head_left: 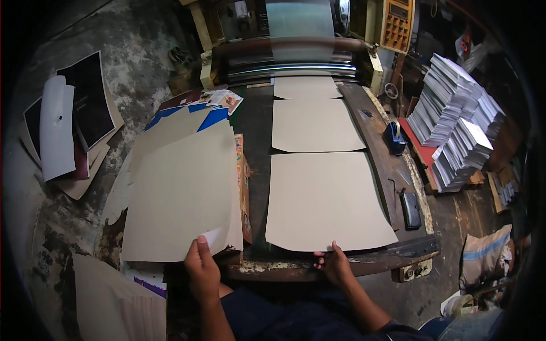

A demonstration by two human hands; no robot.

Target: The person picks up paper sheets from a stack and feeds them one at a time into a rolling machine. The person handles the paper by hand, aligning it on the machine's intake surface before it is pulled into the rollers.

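Note:
My left hand (203, 265) pinches the near right corner of the top sheet on a stack of beige card sheets (176, 187). That corner is lifted and bends back, showing a white underside. More beige sheets lie in a row on the machine's feed table to the right. The nearest card sheet (327, 202) has its front edge at my right hand (336, 266), the thumb over the edge and the other fingers curled below. Beyond it lie a middle sheet (315, 125) and a far sheet (306, 88), which reaches toward the rollers (290, 67).
A clear film web (300, 28) runs down to the rollers. Along the table's right side are a wooden guide rail (369, 153), a blue tape dispenser (394, 137) and a dark case (410, 210). Paper stacks (449, 108) stand at right; dark printed sheets (91, 102) lie at left.

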